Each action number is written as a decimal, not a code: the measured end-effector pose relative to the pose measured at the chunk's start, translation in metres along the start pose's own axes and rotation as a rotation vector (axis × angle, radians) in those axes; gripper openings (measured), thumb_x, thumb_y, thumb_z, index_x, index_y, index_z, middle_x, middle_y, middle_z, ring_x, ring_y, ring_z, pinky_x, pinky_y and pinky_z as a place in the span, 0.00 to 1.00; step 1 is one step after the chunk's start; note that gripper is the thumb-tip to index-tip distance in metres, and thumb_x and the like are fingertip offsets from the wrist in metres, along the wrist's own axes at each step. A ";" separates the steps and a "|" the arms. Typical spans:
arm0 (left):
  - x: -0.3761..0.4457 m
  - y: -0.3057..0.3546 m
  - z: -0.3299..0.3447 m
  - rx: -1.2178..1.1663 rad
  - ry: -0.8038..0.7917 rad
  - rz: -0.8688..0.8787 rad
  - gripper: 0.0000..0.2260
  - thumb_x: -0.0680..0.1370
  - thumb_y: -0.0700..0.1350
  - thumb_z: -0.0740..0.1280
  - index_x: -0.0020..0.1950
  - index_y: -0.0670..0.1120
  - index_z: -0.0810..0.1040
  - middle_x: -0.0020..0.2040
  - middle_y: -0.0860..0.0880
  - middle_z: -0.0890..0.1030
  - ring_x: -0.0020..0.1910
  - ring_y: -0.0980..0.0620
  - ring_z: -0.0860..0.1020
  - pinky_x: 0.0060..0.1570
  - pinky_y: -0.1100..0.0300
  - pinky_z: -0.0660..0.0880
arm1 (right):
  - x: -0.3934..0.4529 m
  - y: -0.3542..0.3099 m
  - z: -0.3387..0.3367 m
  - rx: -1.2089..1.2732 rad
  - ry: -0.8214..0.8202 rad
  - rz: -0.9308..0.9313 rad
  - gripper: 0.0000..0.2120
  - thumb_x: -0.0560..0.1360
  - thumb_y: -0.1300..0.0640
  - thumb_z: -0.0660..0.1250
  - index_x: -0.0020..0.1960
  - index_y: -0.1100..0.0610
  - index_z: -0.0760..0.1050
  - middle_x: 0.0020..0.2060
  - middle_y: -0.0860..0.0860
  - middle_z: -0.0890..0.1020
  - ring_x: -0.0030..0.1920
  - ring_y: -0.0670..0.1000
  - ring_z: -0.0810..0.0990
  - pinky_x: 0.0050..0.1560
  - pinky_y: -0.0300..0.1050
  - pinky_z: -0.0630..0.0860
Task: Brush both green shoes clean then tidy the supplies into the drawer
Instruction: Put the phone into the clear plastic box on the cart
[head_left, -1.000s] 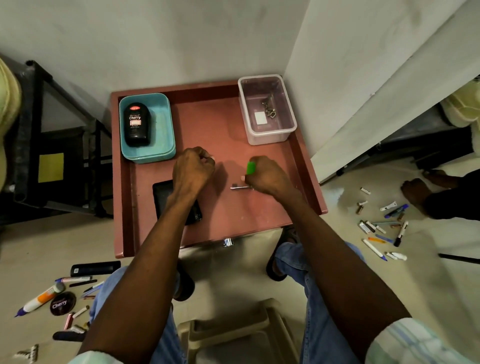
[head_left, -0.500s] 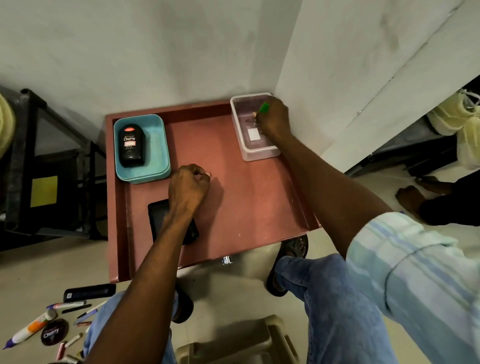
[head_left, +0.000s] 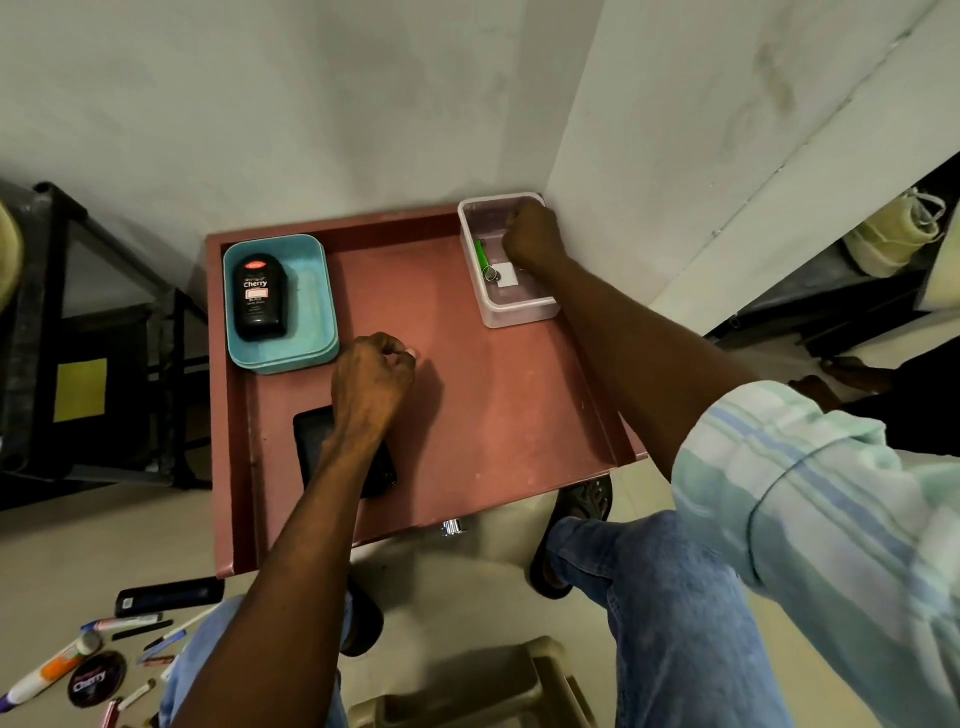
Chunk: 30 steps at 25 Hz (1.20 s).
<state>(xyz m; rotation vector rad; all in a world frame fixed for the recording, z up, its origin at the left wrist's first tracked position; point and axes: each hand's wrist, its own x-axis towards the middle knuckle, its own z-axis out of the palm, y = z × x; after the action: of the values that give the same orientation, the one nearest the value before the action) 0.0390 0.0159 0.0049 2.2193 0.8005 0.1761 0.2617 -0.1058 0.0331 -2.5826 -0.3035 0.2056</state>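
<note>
The reddish drawer (head_left: 519, 415) stands pulled open in front of me. At its back right corner sits a clear plastic box (head_left: 519, 307), with a green-handled tool (head_left: 480, 253) lying inside along the left wall. My right hand (head_left: 532, 236) hovers in that box with curled fingers, apart from the green tool. My left hand (head_left: 371, 379) is a loose fist over the drawer floor, holding nothing I can see, just above a flat black item (head_left: 317, 441). A pale green shoe (head_left: 888, 234) lies on a low shelf at the far right.
A teal tray (head_left: 311, 291) at the drawer's back left holds a black Cherry polish bottle (head_left: 258, 299). On the floor at lower left lie a black case (head_left: 169, 595), a Cherry polish tin (head_left: 97, 678) and several pens. A beige stool (head_left: 467, 691) is under me.
My right hand carried the green-handled tool from the drawer's middle to the clear box and let it go there. My left hand stayed put.
</note>
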 end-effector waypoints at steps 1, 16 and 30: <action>0.000 0.000 0.000 0.003 0.002 0.000 0.07 0.76 0.46 0.68 0.50 0.44 0.83 0.49 0.43 0.84 0.49 0.43 0.81 0.47 0.57 0.74 | -0.002 0.002 0.000 -0.103 -0.050 0.009 0.14 0.75 0.65 0.61 0.60 0.61 0.75 0.59 0.59 0.79 0.60 0.58 0.77 0.51 0.43 0.72; -0.017 -0.055 -0.084 0.118 0.022 -0.300 0.05 0.74 0.45 0.67 0.46 0.47 0.82 0.50 0.44 0.83 0.52 0.42 0.80 0.50 0.56 0.74 | -0.204 -0.061 0.086 0.227 -0.217 0.002 0.08 0.73 0.60 0.66 0.49 0.62 0.79 0.47 0.58 0.83 0.49 0.59 0.81 0.46 0.43 0.74; -0.039 -0.065 -0.105 0.019 0.186 -0.292 0.11 0.73 0.40 0.63 0.52 0.44 0.82 0.51 0.42 0.83 0.53 0.41 0.79 0.51 0.54 0.75 | -0.281 -0.098 0.147 -0.258 -0.090 -0.062 0.51 0.62 0.36 0.72 0.73 0.61 0.56 0.62 0.60 0.70 0.61 0.60 0.69 0.55 0.57 0.71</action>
<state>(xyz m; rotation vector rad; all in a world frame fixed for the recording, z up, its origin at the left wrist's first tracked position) -0.0614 0.0908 0.0376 2.0957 1.2210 0.2350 -0.0565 -0.0236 -0.0167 -2.8174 -0.4703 0.2769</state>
